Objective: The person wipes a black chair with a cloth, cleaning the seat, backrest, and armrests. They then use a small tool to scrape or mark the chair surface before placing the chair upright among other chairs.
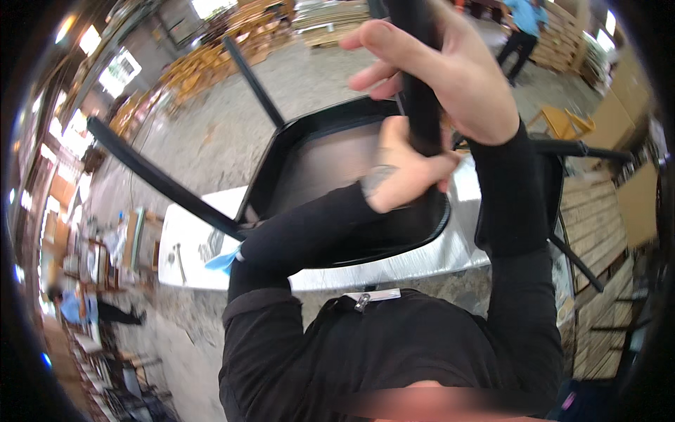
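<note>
A black stool or chair frame lies upturned before me, its legs pointing up. My left hand is closed round the foot of one black leg, where it meets the seat frame. Higher on that leg, my right hand wraps loosely, the thumb crossing in front and the fingers behind. Two other legs, including a long one, rise at the left. Blur hides the detail of the joint under my left hand.
The frame rests on a worktop with a shiny covering. A slim tool lies at its left end, near a light-blue piece by my left sleeve. Another black frame stands right, beside wooden slats. Two people are farther off.
</note>
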{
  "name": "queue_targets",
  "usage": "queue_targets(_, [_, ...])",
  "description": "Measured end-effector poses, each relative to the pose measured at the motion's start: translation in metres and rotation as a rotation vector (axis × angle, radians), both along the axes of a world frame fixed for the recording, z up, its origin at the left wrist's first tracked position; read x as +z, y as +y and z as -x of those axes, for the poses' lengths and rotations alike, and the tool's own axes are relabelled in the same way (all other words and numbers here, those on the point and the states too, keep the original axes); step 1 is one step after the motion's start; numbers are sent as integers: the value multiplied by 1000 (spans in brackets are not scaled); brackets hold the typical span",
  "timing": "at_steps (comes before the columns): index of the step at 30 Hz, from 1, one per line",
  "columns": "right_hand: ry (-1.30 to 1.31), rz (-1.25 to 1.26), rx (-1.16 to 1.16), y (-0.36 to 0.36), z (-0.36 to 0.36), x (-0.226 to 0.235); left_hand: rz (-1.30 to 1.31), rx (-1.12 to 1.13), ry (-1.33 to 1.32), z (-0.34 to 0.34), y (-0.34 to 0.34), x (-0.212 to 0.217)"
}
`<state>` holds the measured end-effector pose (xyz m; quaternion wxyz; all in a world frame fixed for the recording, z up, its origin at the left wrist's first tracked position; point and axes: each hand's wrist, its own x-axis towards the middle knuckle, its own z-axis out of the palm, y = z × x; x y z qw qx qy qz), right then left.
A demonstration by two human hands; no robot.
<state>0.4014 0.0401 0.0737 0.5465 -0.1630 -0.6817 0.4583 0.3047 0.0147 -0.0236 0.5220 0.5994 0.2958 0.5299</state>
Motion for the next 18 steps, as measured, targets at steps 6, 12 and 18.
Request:
queue_targets(6, [53,26,-46,-18,-27,-4,-1161,752,885,53,-46,-1])
queue_targets(12, [41,35,-13,-8,-82,-29,-549,1575,423,226,-114,60])
queue_targets(18, [153,-146,-238,7,-107,-29,-268,391,-104,235,-127,76])
